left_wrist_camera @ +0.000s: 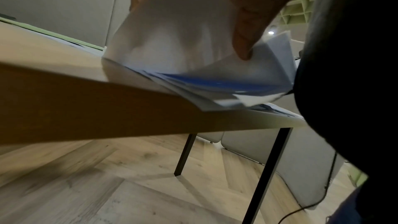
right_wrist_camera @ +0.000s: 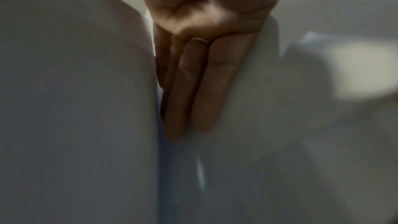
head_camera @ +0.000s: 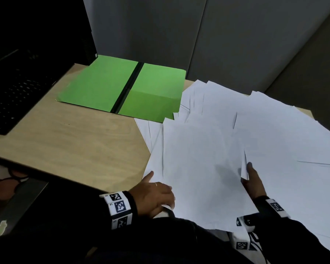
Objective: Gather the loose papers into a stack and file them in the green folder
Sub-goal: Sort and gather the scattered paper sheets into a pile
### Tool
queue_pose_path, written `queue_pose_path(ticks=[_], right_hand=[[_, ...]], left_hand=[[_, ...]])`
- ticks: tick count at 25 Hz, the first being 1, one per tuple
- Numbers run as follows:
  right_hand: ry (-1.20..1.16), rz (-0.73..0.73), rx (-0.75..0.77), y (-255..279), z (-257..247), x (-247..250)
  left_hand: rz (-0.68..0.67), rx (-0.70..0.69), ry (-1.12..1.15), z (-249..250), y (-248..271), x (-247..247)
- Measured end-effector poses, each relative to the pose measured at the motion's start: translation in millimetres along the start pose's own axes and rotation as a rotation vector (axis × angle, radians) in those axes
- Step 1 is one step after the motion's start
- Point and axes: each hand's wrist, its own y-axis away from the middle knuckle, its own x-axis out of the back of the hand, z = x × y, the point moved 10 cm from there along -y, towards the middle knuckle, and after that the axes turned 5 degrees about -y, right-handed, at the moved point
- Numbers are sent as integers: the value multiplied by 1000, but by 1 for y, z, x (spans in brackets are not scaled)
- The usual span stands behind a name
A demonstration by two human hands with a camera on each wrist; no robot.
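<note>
Desk (head_camera: 74, 141): papers (head_camera: 208, 149) between both hands.

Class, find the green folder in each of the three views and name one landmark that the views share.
Head: green folder lies open, upper centre-left on the table.
Left wrist: thin green strip, far left.
Right wrist: not in it.
Shared landmark: the white papers.

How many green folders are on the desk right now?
1. The green folder lies open and flat at the far side of the desk, left of the loose papers; another could be hidden beneath them.
</note>
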Motion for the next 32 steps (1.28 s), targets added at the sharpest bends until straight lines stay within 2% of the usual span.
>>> queue_pose_path(ticks=[2, 3, 6, 8, 9, 10, 11, 12, 14, 15, 16, 20, 22, 26, 30, 32], right_hand=[[-114, -160, -155, 15, 8, -25], [-18, -215, -190, 19, 15, -34], [260, -178, -59, 18, 17, -38], [205, -154, 0, 21, 14, -39], [174, -127, 26, 23, 12, -36], [134, -112, 59, 24, 8, -33], [105, -95, 105, 27, 1, -30], [76, -94, 166, 30, -9, -28], [62, -128, 315, 42, -38, -33], [55, -141, 385, 49, -54, -36], [31, -151, 431, 54, -67, -38], [-145, -136, 539, 64, -104, -43], [-267, -165, 561, 69, -112, -46], [-389, -232, 547, 76, -108, -48], [-447, -200, 602, 79, -115, -38], [-429, -232, 648, 83, -122, -42]], left_hand=[[-35, -11, 13, 1, -1, -6], [-86, -9, 2, 2, -3, -13], [-181, 28, 16, 5, -12, -21], [-215, 164, 214, -11, -8, -14], [-132, 257, 299, -26, -7, -4], [20, 353, 319, -44, -6, 13], [163, 472, 332, -66, -2, 28], [248, 612, 368, -88, 1, 40], [309, 874, 590, -124, 2, 48], [342, 927, 709, -136, -3, 51], [406, 920, 805, -143, -12, 61], [807, 741, 1209, -144, -36, 99], [892, 669, 1296, -138, -41, 106], [852, 641, 1278, -122, -40, 101], [820, 581, 1341, -109, -48, 105], [808, 633, 1306, -104, -52, 102]])
